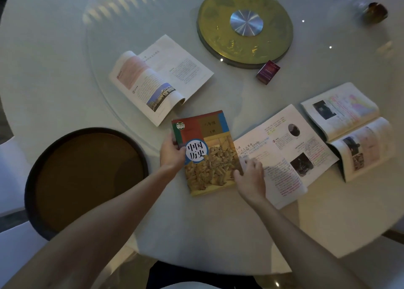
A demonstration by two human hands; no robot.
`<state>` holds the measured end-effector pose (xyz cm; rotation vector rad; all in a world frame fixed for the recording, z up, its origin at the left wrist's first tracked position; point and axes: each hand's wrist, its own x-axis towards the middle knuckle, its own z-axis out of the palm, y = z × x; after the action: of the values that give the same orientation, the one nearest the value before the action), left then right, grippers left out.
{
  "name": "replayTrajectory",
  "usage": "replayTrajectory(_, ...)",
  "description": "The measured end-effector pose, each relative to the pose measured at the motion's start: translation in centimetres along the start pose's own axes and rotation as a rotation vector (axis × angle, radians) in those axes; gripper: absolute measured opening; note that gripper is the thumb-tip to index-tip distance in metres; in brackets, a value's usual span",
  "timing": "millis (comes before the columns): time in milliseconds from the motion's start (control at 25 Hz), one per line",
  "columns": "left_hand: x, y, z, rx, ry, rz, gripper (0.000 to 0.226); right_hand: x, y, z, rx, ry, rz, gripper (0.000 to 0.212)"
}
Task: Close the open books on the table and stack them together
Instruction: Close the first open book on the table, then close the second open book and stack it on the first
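A closed book with a colourful history cover (209,155) lies in front of me on the round table (65,37). My left hand (171,152) grips its left spine edge. My right hand (250,175) rests with spread fingers at the book's right edge, over the left page of an open book (284,153) that lies beside it. A second open book (161,79) lies farther back to the left. A third open book (347,129), thicker and with curling pages, lies at the right.
A round dark tray with a brown inside (87,179) sits at the near left. A brass turntable disc (244,24) stands at the table's centre, a small purple box (267,72) beside it. A dark cup (376,12) stands far right.
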<state>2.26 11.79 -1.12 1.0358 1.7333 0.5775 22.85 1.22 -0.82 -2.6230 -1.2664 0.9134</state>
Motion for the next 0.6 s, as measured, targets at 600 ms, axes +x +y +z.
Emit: replayTrajectory(600,-1.0,-0.7,0.2,0.308,-0.048,0.137,0.056,-0.7,-1.2,0.4,0.297,-0.351,-0.069,0.021)
